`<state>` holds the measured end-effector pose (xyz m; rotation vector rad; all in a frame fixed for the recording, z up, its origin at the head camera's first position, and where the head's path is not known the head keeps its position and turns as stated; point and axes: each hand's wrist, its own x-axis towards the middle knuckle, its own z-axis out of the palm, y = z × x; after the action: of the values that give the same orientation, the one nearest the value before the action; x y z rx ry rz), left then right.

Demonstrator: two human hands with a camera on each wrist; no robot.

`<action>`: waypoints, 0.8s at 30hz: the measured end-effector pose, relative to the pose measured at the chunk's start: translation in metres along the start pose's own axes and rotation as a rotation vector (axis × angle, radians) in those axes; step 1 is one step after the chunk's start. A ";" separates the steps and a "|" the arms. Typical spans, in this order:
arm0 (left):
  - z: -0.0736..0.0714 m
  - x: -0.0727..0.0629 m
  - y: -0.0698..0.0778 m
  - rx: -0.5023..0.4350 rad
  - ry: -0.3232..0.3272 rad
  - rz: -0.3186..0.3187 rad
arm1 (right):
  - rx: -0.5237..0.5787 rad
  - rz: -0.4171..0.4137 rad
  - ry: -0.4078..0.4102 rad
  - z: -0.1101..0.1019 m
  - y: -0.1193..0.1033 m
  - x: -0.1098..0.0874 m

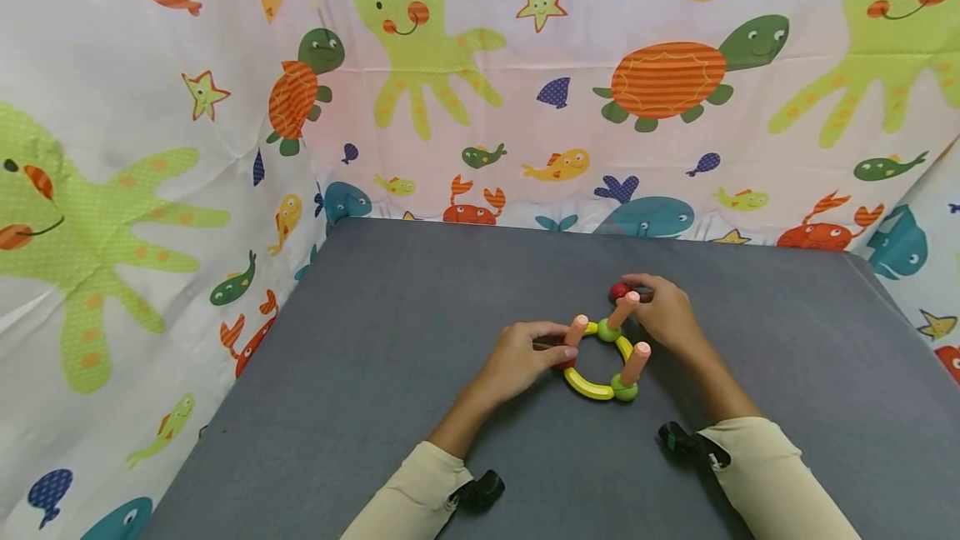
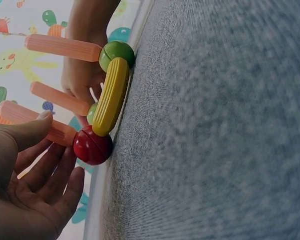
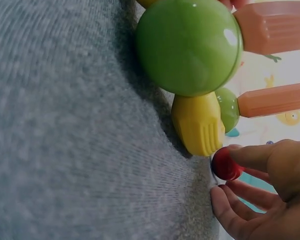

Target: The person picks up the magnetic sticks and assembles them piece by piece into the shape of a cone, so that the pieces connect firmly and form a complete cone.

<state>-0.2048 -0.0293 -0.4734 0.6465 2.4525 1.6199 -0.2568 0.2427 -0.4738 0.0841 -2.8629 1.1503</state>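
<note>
On the grey table lies a toy ring of yellow curved bars [image 1: 587, 387] joined at balls. Peach rods [image 1: 636, 363] stand up from a near green ball [image 1: 624, 391], a far green ball [image 1: 608, 330] and a left red ball [image 2: 92, 145]. With thumb and fingers, my left hand [image 1: 522, 358] pinches the left peach rod [image 2: 62, 133] just above that red ball. Beyond the ring, my right hand [image 1: 666, 312] holds a loose red ball [image 1: 619, 291] between thumb and fingers, close to the far green ball but apart from it.
The grey tabletop [image 1: 360, 357] stretches around the ring on every side. A curtain [image 1: 465, 15] printed with sea animals hangs behind the table and along its sides. Black straps with small devices [image 1: 480, 492] sit on both sleeves.
</note>
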 end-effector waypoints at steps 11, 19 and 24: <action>0.001 0.001 0.002 -0.016 0.004 -0.004 | -0.002 -0.010 0.016 0.000 0.002 -0.004; 0.000 0.001 0.003 -0.054 0.002 0.029 | 0.010 -0.016 0.020 -0.008 0.003 -0.017; 0.000 0.001 0.003 -0.063 0.005 0.051 | 0.046 -0.013 0.044 -0.017 -0.004 -0.030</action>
<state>-0.2050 -0.0281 -0.4703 0.7018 2.3962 1.7116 -0.2260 0.2526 -0.4606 0.0784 -2.7939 1.1999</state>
